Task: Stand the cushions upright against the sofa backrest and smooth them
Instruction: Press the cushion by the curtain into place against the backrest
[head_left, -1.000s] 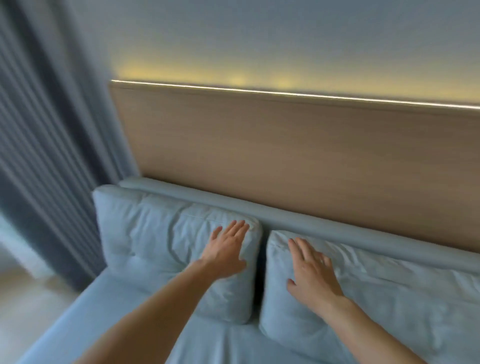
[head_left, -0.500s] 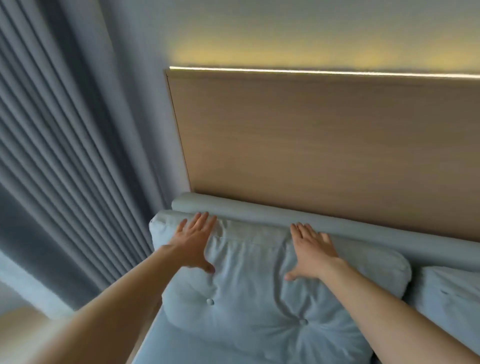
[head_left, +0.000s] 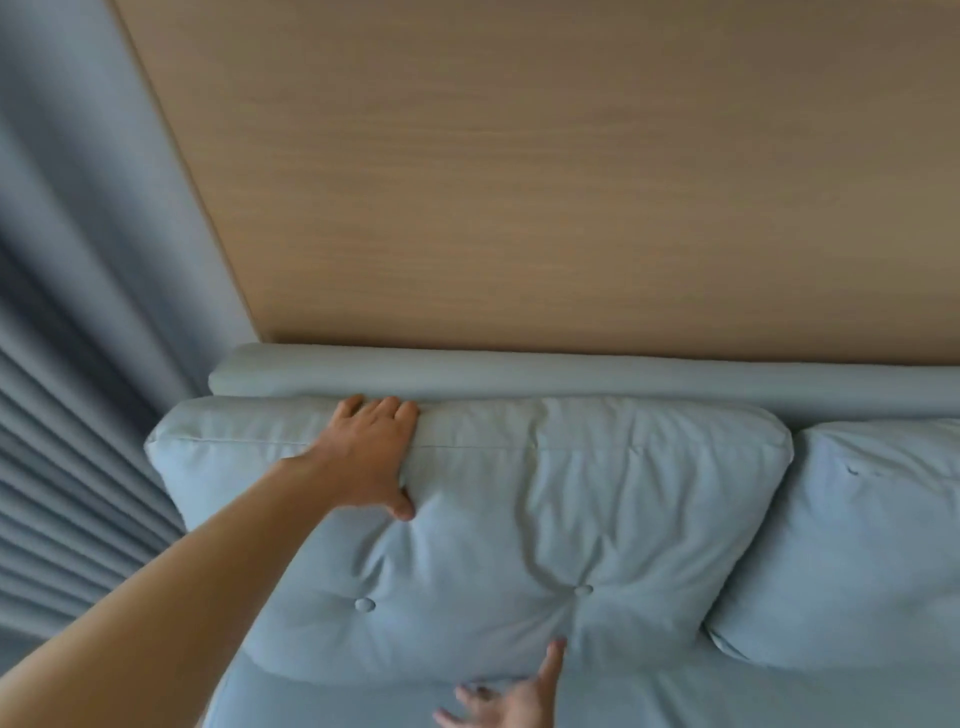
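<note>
- The pale blue-grey tufted fabric cushion (head_left: 519, 530) stands upright against the padded pale blue-grey sofa backrest (head_left: 571, 376), at the left end of the sofa. Its top edge sits just below the backrest's rounded top.
- Two fabric-covered buttons show on its front, the left button (head_left: 364, 604) and the right button (head_left: 583, 590), and creases run out from each.
- Your left hand (head_left: 371, 454) lies on the cushion's upper left part. The fingers are straight and close together and reach over the top edge, with their tips at the seam between cushion and backrest; the thumb presses a dimple into the front face.
- Your right hand (head_left: 511, 701) is at the bottom edge of the view, partly cut off and blurred. Its fingers are spread wide and hold nothing. One straight fingertip touches the cushion's lower edge, below the right button.
- A second pale blue-grey fabric cushion (head_left: 852, 545) stands just beside the first on its right, touching it and also leaning on the backrest. Only part of it is in view.
- Both cushions rest on the pale blue-grey sofa seat (head_left: 727, 696), which holds nothing else that you can see.
- Behind the backrest rises a light brown wood-grain wall panel (head_left: 519, 182).
- To the left hangs a pleated grey-blue curtain (head_left: 78, 415).
</note>
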